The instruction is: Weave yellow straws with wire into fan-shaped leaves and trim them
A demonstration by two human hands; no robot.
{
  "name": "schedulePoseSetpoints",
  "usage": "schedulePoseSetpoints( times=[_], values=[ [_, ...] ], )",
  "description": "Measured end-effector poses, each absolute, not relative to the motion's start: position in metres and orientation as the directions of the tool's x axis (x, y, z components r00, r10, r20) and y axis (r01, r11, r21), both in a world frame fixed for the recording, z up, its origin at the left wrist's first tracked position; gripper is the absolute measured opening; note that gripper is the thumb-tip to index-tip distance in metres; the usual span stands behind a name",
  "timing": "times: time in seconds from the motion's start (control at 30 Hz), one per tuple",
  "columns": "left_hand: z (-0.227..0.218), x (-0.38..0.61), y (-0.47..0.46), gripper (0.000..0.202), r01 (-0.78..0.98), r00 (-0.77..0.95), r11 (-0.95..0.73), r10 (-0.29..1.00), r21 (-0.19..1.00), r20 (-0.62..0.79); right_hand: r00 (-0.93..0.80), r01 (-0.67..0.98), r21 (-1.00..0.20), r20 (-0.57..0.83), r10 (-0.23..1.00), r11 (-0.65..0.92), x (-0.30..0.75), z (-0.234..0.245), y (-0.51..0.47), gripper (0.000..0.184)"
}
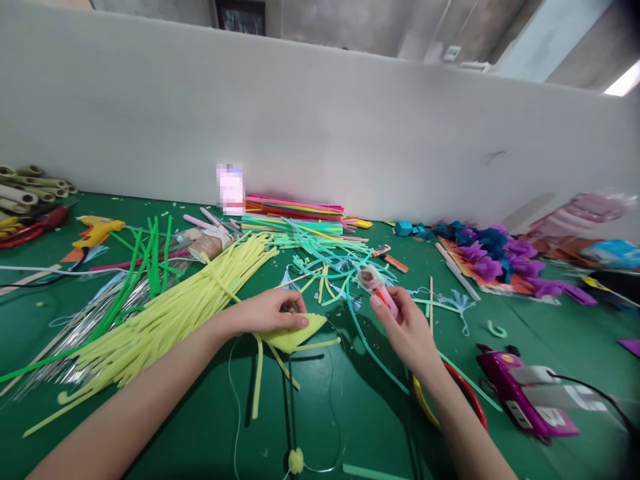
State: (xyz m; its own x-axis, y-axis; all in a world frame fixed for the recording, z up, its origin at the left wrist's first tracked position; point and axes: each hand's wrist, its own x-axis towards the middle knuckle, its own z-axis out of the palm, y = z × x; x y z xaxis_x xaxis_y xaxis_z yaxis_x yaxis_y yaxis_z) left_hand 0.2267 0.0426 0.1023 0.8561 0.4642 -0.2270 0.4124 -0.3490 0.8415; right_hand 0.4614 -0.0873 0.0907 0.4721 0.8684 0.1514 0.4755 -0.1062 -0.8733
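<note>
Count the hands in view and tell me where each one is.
2. The left hand is near the middle, at the yellow fuzzy piece; the right hand is right of it, holding a pink object.

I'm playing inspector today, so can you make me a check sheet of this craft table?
Surface: green tabletop, with small scraps scattered on it.
Job's things: yellow fuzzy piece; pink object, too blurred to name.
Clutter: bundled yellow stems, glue gun, purple flower-like pieces.
Hands: left hand grips the yellow fuzzy piece; right hand holds the pink object.
Cables: black cord by the glue gun; dark cable at the purple device.
Surroundings: white partition behind the tabletop.
</note>
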Motion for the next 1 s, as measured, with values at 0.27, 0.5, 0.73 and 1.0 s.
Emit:
schedulePoseSetpoints(
  times=[0.27, 0.5, 0.73, 1.0],
  values=[
    [0.112, 0.222, 0.045, 0.039, 0.359, 0.865, -0.241, 0.448, 0.902, -0.224, 0.421, 0.872, -0.438, 0.447, 0.79, -0.217, 0.485, 0.074, -0.097, 0.044],
    [0.113, 0.223, 0.044, 0.037, 0.336, 0.871, -0.233, 0.446, 0.913, -0.207, 0.347, 0.88, -0.46, 0.457, 0.819, -0.117, 0.485, 0.068, -0.096, 0.04],
    [0.113, 0.223, 0.043, 0.038, 0.353, 0.86, -0.22, 0.46, 0.909, -0.222, 0.338, 0.88, -0.463, 0.458, 0.822, -0.104, 0.48, 0.065, -0.096, 0.04],
    [0.113, 0.222, 0.043, 0.036, 0.352, 0.861, -0.213, 0.455, 0.912, -0.226, 0.33, 0.88, -0.464, 0.448, 0.831, -0.099, 0.481, 0.064, -0.096, 0.041]
  ],
)
